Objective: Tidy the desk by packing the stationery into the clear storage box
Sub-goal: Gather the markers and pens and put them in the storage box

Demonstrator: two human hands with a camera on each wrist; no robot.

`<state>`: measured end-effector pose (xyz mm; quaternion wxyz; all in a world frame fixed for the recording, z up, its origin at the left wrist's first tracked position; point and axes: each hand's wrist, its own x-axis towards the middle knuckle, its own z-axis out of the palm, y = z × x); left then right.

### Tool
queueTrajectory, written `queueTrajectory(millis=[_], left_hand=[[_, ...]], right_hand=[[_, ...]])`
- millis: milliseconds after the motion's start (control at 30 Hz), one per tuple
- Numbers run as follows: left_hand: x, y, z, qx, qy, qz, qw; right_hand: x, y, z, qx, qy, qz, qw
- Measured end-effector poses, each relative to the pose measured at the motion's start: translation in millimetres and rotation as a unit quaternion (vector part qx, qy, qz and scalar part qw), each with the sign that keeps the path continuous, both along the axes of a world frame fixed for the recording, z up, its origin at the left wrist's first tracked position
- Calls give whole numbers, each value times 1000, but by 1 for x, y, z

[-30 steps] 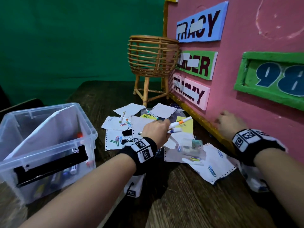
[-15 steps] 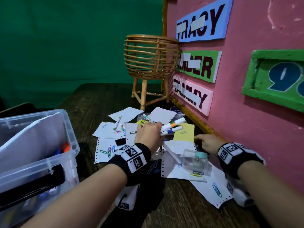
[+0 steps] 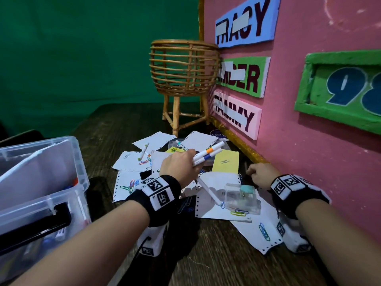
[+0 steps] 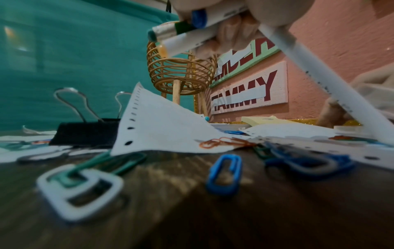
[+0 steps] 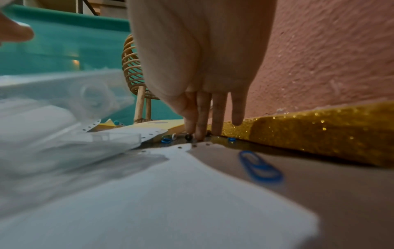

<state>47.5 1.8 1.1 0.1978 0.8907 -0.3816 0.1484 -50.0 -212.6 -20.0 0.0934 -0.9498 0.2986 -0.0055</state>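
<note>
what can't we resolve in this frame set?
- Right hand fingertips: wrist view shows them down at a small dark item by the gold trim; too small to identify or confirm a pinch.
- Left hand marker count: head view, fist hides the barrels.
- Clear storage box contents: cut off by the head view's left edge, blurred through the wall.

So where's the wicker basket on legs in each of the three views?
Head: the wicker basket stands upper centre, at the back of the desk against the pink wall.
Left wrist: upper centre, behind the curled paper, under the pens in the left hand.
Right wrist: only a sliver at centre left, mostly hidden behind the right hand.
Shared landmark: the pink wall directly to its right.
</note>
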Motion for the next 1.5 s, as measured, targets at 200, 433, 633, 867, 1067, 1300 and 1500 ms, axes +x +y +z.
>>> queueTrajectory(millis=[200,433,633,867,1067,1300,1500], left_hand=[[-1,1,5,-23,-33,11,999],[-5,4,6,-120,-70,-59,989],[-8,0,5,-165,-1,-90,982],[-3,-7,-3,-2,84,-137,987],[-3,-4,2,-132,112,-111,979],[-19,-22,33,-318,320,-95,888],[-33,-35,30,-445,467,-130,753]], right_hand=[[1,-3,-2,-21,-37,-1,999],[1,-4,-2,-16,-21,-26,999],[-1,3,1,-44,43,-58,996],[-2,6,1,-11,-30,-121,992],[-7,22,4,32,-175,-172,969],[-28,72,14,39,-312,96,944],[-34,85,13,118,-253,184,943]])
